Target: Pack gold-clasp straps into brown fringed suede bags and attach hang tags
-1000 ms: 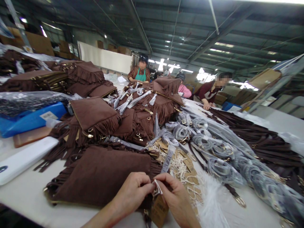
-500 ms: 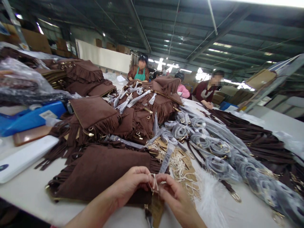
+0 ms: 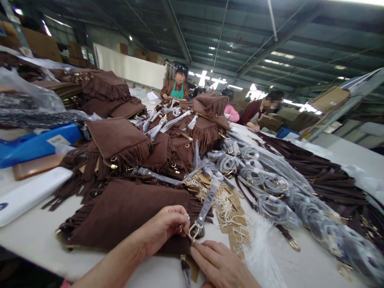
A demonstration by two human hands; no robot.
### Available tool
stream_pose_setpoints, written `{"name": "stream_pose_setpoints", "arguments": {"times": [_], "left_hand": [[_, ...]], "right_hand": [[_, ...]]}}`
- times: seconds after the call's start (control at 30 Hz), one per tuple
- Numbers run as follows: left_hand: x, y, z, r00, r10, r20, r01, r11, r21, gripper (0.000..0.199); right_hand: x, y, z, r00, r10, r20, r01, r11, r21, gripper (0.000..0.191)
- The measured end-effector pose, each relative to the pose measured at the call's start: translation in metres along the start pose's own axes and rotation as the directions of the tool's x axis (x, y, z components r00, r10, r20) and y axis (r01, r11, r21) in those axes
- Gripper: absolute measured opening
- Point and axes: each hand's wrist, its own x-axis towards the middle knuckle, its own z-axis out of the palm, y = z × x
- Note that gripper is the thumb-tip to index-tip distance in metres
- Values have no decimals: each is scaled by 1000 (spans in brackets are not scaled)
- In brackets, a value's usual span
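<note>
A brown fringed suede bag (image 3: 129, 216) lies flat in front of me, its zipper edge toward me. My left hand (image 3: 171, 224) is closed in a pinch on a thin white string (image 3: 188, 217) at the bag's right end. Just beside its fingertips is a gold metal ring (image 3: 195, 231) on a plastic-wrapped strap (image 3: 207, 202). My right hand (image 3: 220, 262) has its fingers stretched out, the tips touching the bag's corner below the ring. Under them, a brown paper tag (image 3: 195, 275) is mostly hidden. A small wrapped zipper pull (image 3: 185, 268) hangs at the near edge.
Brown tags (image 3: 237, 224) with white strings lie right of the bag, near clear plastic strands (image 3: 264, 248). Coiled wrapped straps (image 3: 270, 184) spread along the right. More fringed bags (image 3: 120, 138) are piled behind. A white case (image 3: 36, 192) lies left. Several people work across the table.
My hands have moved apart. The right hand has gone down and flattened over the tag; the left keeps the string. The gold ring and strap end now show between them.
</note>
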Motion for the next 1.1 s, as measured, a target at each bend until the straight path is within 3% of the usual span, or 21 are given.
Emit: {"name": "stream_pose_setpoints", "arguments": {"times": [0.2, 0.3, 0.43, 0.5, 0.63, 0.7, 0.77, 0.83, 0.9, 1.03, 1.1], "left_hand": [[-5, 1, 3, 999, 40, -8, -40, 999, 11, 27], [-6, -2, 0, 997, 67, -45, -69, 997, -45, 30], [-4, -4, -4, 996, 81, -29, -84, 989, -118, 30], [-4, -3, -3, 997, 71, -22, -73, 991, -111, 30], [-5, -3, 0, 998, 47, -35, -49, 997, -62, 20], [-5, -4, 2, 997, 40, -58, -42, 999, -31, 11], [-5, -5, 3, 996, 14, -92, -13, 1000, 9, 14], [-5, -7, 4, 993, -10, -116, 16, 999, 51, 19], [-4, -7, 6, 993, -8, -117, 19, 995, 95, 23], [-4, -8, 5, 989, 19, -145, 4, 988, 153, 32], [-3, -9, 2, 986, 29, -163, -3, 987, 161, 34]], "right_hand": [[15, 0, -22, 989, 62, 136, -80, 988, 132, 18], [19, 3, -26, 981, 46, 189, -62, 995, 77, 18], [22, 5, -30, 980, -38, 197, 44, 999, -25, 18], [22, 7, -33, 979, -107, 171, 121, 990, -69, 9], [17, 15, -37, 963, -227, 144, 242, 966, -93, 15], [15, 19, -37, 979, -159, 125, 162, 987, -13, 19], [14, 22, -37, 994, 50, 101, -68, 980, 184, 22], [17, 20, -36, 944, 303, 127, -328, 849, 413, 22], [23, 17, -36, 870, 455, 190, -482, 703, 523, 21], [33, 14, -37, 816, 509, 274, -559, 573, 600, 15], [35, 16, -35, 784, 528, 328, -581, 435, 688, 16]]}}
